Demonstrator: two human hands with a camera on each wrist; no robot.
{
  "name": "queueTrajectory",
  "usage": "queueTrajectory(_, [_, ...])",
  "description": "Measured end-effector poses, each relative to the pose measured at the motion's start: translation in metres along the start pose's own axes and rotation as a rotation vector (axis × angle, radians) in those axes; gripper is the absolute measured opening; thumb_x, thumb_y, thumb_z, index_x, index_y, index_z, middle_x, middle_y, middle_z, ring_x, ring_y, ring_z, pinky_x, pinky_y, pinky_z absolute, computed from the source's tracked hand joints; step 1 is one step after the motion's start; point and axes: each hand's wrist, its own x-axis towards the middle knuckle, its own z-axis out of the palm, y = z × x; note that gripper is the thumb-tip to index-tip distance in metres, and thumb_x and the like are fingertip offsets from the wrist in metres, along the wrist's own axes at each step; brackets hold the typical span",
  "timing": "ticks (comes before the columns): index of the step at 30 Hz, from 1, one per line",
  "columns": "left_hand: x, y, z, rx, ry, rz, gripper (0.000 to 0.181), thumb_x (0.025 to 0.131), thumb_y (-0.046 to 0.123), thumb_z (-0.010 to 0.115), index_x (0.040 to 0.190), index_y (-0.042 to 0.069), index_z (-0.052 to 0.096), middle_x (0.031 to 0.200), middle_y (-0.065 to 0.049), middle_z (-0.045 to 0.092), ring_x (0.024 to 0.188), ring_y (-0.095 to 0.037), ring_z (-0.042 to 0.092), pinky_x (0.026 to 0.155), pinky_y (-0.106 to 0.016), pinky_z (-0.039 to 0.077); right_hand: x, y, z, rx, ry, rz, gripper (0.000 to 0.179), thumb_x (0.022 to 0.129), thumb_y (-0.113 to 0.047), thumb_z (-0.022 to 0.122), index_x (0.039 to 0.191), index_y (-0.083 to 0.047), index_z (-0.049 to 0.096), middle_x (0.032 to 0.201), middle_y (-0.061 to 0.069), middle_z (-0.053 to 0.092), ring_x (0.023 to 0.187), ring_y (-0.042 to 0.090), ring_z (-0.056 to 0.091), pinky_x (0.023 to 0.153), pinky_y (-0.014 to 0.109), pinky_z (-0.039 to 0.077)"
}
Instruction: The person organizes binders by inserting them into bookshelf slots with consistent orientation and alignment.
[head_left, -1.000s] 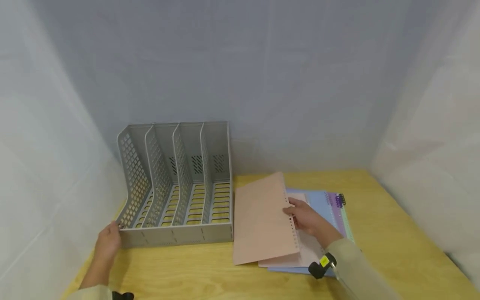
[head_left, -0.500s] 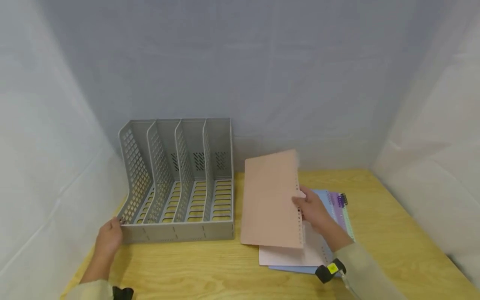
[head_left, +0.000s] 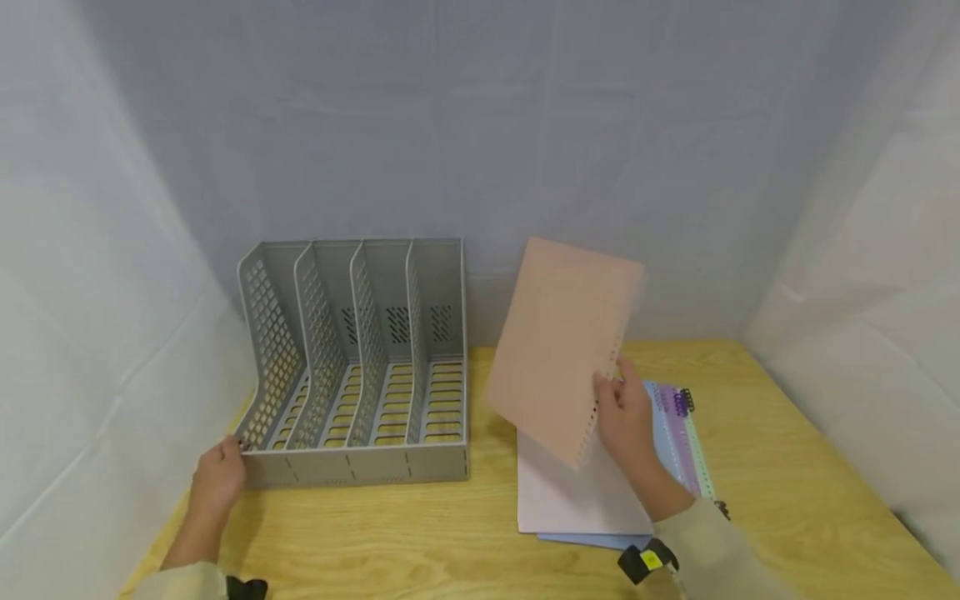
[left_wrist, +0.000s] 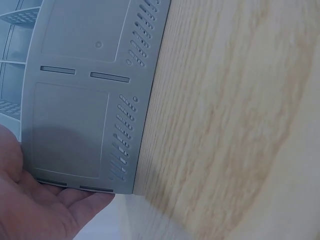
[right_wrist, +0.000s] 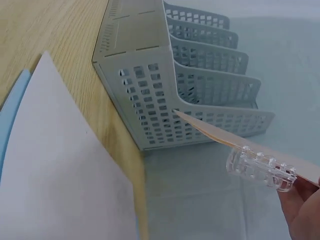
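Note:
My left hand grips the front left corner of a grey four-slot file organizer; in the left wrist view its fingers lie along the organizer's end, with the thumb at the upper edge. Pinched by its hole-punched edge, a peach loose-leaf notebook hangs tilted in the air from my right hand. Clear plastic binder rings show on that edge in the right wrist view. Below it a pale pink notebook lies on a blue notebook, partly covered by the raised one and my right hand.
Under the stack, a purple notebook and a green notebook with dark coil rings show at the right. Everything rests on a yellow wood-grain table. White sheeting encloses the table on the left, back and right.
The peach notebook has been raised off the stack, moved up and right, and turned clockwise by my right hand. My left hand stays on the organizer's corner.

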Motion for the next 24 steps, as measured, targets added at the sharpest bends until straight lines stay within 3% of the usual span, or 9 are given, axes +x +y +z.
queueTrajectory(3, [0.0, -0.002, 0.001, 0.006, 0.019, -0.002, 0.07, 0.103, 0.036, 0.004, 0.139, -0.019, 0.028, 0.14, -0.046, 0.025, 0.128, -0.061, 0.027, 0.108, -0.066, 0.024, -0.005, -0.005, 0.005, 0.064, 0.067, -0.085, 0.034, 0.104, -0.014, 0.046, 0.138, -0.009, 0.048, 0.08, 0.019, 0.069, 0.06, 0.008, 0.062, 0.051, 0.024, 0.052])
queueTrajectory(6, [0.0, -0.002, 0.002, 0.01, 0.031, 0.0, 0.071, 0.103, 0.037, 0.004, 0.139, -0.018, 0.031, 0.14, -0.045, 0.027, 0.127, -0.061, 0.029, 0.107, -0.065, 0.026, -0.009, -0.013, 0.011, 0.137, 0.137, -0.171, 0.033, 0.102, -0.008, 0.047, 0.135, -0.005, 0.051, 0.072, 0.015, 0.065, 0.055, 0.003, 0.056, 0.046, 0.019, 0.047])
queueTrajectory(10, [0.001, -0.004, 0.003, 0.012, 0.044, 0.008, 0.071, 0.103, 0.037, 0.005, 0.137, -0.018, 0.034, 0.139, -0.045, 0.029, 0.125, -0.061, 0.032, 0.104, -0.066, 0.029, -0.015, -0.034, 0.023, 0.158, 0.22, -0.326, 0.018, 0.099, 0.005, 0.046, 0.115, 0.01, 0.051, 0.053, -0.001, 0.039, 0.046, -0.001, 0.033, 0.038, 0.018, 0.028])
queueTrajectory(14, [0.0, -0.005, 0.003, 0.025, 0.069, 0.018, 0.068, 0.103, 0.035, 0.007, 0.134, -0.018, 0.038, 0.136, -0.046, 0.031, 0.122, -0.062, 0.034, 0.102, -0.067, 0.032, -0.021, -0.059, 0.037, 0.164, 0.24, -0.458, 0.002, 0.095, 0.013, 0.045, 0.097, 0.014, 0.045, 0.052, -0.006, 0.028, 0.046, -0.002, 0.026, 0.038, 0.02, 0.023])
queueTrajectory(19, [0.003, -0.004, 0.0, 0.015, 0.057, 0.027, 0.068, 0.103, 0.034, 0.006, 0.134, -0.018, 0.037, 0.138, -0.045, 0.03, 0.124, -0.061, 0.033, 0.104, -0.066, 0.03, -0.018, -0.053, 0.064, 0.177, 0.252, -0.494, 0.005, 0.097, 0.007, 0.047, 0.102, 0.007, 0.048, 0.051, -0.002, 0.031, 0.044, 0.002, 0.028, 0.037, 0.02, 0.023])
queueTrajectory(24, [0.003, -0.004, -0.001, -0.011, -0.001, 0.023, 0.07, 0.103, 0.036, 0.004, 0.137, -0.019, 0.031, 0.141, -0.045, 0.026, 0.128, -0.061, 0.027, 0.108, -0.066, 0.024, -0.021, -0.054, 0.089, 0.148, 0.266, -0.527, 0.025, 0.098, 0.005, 0.048, 0.122, 0.002, 0.053, 0.05, -0.003, 0.033, 0.041, 0.001, 0.026, 0.034, 0.02, 0.024])
